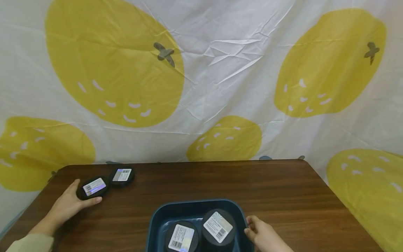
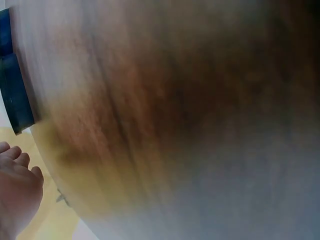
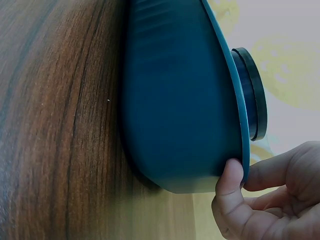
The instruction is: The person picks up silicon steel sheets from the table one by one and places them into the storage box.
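Observation:
My left hand [image 1: 69, 202] is at the far left of the table, thumb and fingers spread about the near-left side of a low round black container [image 1: 94, 187] with a white barcode label on top. A matching container [image 1: 122, 175] stands right beside it. In the left wrist view the fingers [image 2: 20, 170] show next to the dark blue-black containers [image 2: 16, 92]. My right hand [image 1: 263, 233] pinches the right rim of a dark blue tray [image 3: 175, 100], thumb outside the wall. Inside the tray are a round black container [image 1: 181, 236] and a taller-looking one [image 1: 218, 227], both labelled.
The dark wood-grain table [image 1: 283, 185] has rounded far corners. Behind it hangs a white curtain [image 1: 226, 77] printed with large yellow fruit, close to the far edge. The tray stands at the front middle, cut off by the head view's lower border.

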Available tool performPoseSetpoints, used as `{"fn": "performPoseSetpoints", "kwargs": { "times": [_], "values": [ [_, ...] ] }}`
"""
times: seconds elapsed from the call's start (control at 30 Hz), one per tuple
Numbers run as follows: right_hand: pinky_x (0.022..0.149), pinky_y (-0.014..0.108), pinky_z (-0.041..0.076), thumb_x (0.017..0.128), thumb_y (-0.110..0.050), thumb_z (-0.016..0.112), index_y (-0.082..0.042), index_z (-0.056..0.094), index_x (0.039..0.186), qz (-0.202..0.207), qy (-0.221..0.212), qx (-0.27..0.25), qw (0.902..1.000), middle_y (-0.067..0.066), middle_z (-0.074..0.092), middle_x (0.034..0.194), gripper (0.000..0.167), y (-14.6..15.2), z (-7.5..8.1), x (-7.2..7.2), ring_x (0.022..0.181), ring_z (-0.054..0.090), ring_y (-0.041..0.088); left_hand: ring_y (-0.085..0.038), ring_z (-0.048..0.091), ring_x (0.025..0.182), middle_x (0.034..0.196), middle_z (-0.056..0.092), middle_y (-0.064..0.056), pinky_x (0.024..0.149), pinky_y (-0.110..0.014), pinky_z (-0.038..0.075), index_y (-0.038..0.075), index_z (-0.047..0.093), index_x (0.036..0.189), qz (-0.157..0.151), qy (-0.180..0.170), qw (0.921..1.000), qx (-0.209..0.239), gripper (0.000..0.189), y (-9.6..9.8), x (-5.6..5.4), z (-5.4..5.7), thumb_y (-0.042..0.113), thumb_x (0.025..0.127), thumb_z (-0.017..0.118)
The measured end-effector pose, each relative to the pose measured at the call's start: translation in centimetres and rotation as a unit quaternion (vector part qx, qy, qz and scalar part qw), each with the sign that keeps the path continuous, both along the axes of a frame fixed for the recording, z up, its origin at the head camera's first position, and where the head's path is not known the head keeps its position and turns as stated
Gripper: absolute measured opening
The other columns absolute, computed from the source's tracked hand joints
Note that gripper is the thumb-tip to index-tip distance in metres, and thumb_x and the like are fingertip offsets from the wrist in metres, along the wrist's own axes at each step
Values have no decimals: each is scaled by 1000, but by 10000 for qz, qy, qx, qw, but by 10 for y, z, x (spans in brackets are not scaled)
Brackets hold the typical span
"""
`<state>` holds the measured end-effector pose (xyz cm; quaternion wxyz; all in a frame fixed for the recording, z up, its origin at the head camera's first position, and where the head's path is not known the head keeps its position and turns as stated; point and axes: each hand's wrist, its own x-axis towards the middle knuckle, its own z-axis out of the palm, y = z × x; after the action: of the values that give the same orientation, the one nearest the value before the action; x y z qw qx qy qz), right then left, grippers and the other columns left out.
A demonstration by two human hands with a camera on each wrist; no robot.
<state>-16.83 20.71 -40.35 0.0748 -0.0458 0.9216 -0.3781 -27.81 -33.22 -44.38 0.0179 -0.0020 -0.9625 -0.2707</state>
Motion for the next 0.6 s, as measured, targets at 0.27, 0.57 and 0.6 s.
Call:
{"fn": "performPoseSetpoints", "kwargs": {
  "times": [0.27, 0.57, 0.6],
  "values": [
    [73, 49, 50, 86, -6, 60, 9, 54, 107, 72, 131, 83, 9999, 16, 63, 92, 27, 1, -1, 1, 85, 61, 33, -63, 18, 120, 136, 11, -46, 93, -71, 24, -21, 1, 137, 30, -134, 9999, -15, 115, -1, -6, -1, 55, 79, 64],
    [76, 52, 49, 86, -6, 61, 9, 54, 109, 53, 120, 67, 9999, 18, 63, 95, 28, 2, -2, 0, 88, 61, 35, -62, 20, 119, 134, 16, -47, 94, -69, 24, -22, 6, 136, 115, -60, 9999, -26, 114, 1, -10, 0, 54, 77, 66],
    [77, 52, 48, 86, -6, 61, 9, 54, 109, 40, 100, 57, 9999, 18, 63, 95, 29, 2, -2, -1, 89, 61, 35, -62, 21, 119, 134, 17, -46, 94, -69, 25, -22, 7, 136, 141, -41, 9999, -34, 114, 1, -11, 0, 54, 77, 67]
  ]
}}
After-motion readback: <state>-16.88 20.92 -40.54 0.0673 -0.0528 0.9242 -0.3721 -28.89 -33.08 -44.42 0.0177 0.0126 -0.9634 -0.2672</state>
